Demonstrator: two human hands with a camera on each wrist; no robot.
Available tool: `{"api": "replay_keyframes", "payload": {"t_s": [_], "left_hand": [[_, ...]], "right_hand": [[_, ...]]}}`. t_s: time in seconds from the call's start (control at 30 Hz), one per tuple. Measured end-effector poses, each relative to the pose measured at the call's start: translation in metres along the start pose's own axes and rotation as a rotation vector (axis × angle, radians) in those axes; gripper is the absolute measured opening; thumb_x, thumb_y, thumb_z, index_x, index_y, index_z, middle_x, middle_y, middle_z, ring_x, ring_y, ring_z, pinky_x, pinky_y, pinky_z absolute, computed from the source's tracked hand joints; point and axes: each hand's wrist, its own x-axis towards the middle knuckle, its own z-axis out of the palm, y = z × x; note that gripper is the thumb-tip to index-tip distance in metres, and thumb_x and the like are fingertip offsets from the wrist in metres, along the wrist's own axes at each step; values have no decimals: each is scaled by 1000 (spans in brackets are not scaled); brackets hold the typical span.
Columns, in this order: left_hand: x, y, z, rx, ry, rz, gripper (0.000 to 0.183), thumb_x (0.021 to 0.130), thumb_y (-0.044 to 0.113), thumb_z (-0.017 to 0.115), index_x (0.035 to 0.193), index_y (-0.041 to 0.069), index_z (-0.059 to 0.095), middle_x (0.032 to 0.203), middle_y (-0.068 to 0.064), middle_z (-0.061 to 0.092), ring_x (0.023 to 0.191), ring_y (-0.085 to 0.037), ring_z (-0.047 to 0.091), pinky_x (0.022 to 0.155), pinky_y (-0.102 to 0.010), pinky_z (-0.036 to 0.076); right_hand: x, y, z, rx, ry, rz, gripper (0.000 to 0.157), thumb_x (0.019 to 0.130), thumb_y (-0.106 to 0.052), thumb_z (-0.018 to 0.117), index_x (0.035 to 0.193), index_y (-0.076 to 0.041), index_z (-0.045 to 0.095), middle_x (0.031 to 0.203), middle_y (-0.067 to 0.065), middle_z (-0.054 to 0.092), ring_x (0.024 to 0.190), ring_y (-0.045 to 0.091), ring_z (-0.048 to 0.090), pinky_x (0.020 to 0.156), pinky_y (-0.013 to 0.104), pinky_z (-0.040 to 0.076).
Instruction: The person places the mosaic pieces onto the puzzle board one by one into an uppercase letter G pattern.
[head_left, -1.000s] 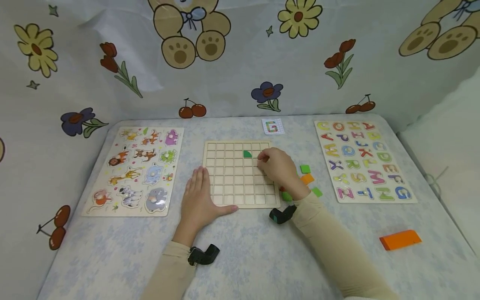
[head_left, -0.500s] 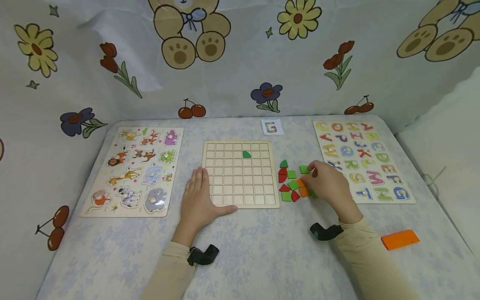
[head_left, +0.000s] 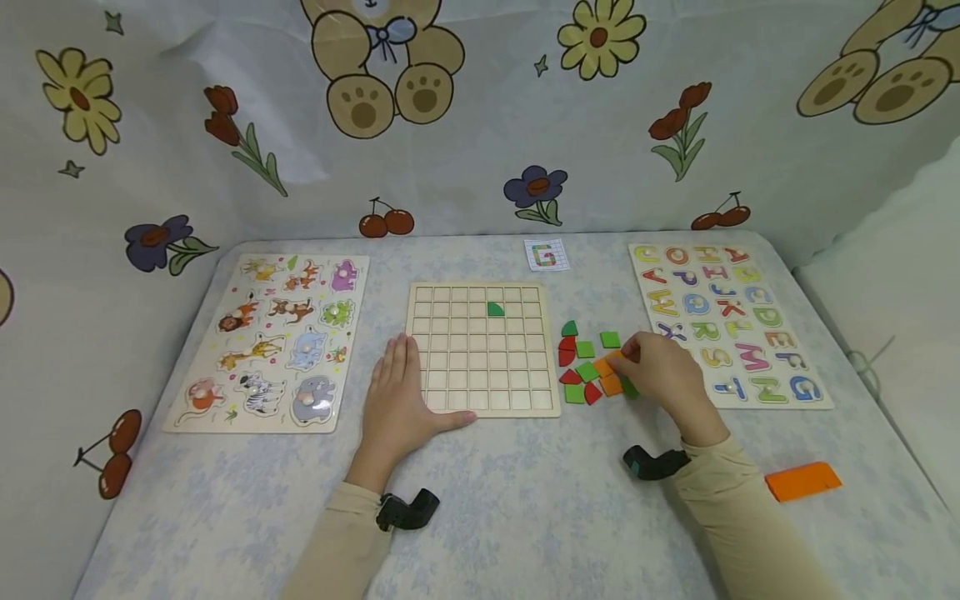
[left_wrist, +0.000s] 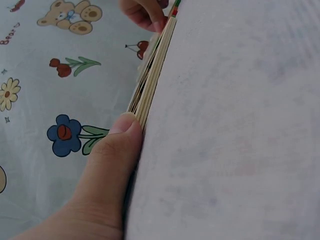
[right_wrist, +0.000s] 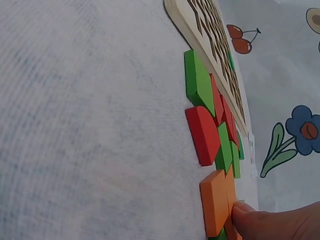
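My left hand (head_left: 397, 404) lies flat at the left front corner of the wooden grid board (head_left: 478, 379), fingers straight along its left edge and thumb along the front. In the left wrist view, that thumb (left_wrist: 112, 155) presses against the board's edge. One green quarter-circle tile (head_left: 496, 309) sits in a cell of the board. To the board's right, my right hand (head_left: 663, 375) pinches an orange tile (head_left: 614, 357) at the edge of a loose group of tiles. The right wrist view shows its thumb (right_wrist: 255, 217) against orange tiles, with the other fingers hidden.
Green square tiles (head_left: 585, 349) and red rounded tiles (head_left: 566, 357) lie between board and right hand. Behind stands a small pattern card (head_left: 547, 255). An animal puzzle (head_left: 270, 342) lies left, a letter puzzle (head_left: 731, 325) right, and an orange block (head_left: 804, 482) near the right front.
My right hand has moved from over the board's right side to the loose tiles on the right, uncovering them. The left hand has stayed in place.
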Motion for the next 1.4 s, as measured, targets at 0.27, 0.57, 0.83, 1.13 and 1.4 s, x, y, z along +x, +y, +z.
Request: {"api": "replay_keyframes", "payload": {"t_s": [0.27,0.57,0.83,1.13,1.4], "left_hand": [[0,-1,0,6,-4,-2,151,54,93,64,159,1,6,168,-16,3,156,-29,1,127,-48,9],[1,-1,0,14,-3,-1,151,54,92,65,159,1,6,168,-16,3,156,-29,0,127,-47,9],[1,-1,0,9,8,3,151,54,92,65,159,1,7,168,-16,4,156,-29,2,127,-48,10],[1,0,-1,12,-4,-5,152,53,94,63,159,1,6,168,-16,3,156,-29,0,127,-47,9],[1,-1,-2,26,-23,-20,152,53,97,59,159,2,4,168,-14,0,156,-27,-2,128,-45,8]], "right_hand": [[-1,0,2,94,18,-27,30,94,-28,68,109,-5,57,95,12,59,79,25,54,61,29,41],[2,-3,-3,175,37,-110,26,94,-28,69,106,-9,57,99,11,59,76,23,52,59,28,41],[15,-21,2,227,45,-182,21,95,-27,67,106,-11,58,99,9,61,78,24,55,63,29,46],[53,-87,15,322,2,-319,19,94,-24,69,105,-12,60,100,7,63,82,24,55,63,30,46],[78,-144,34,318,-36,-373,16,95,-27,68,104,-15,60,97,3,63,82,22,55,71,33,45]]}}
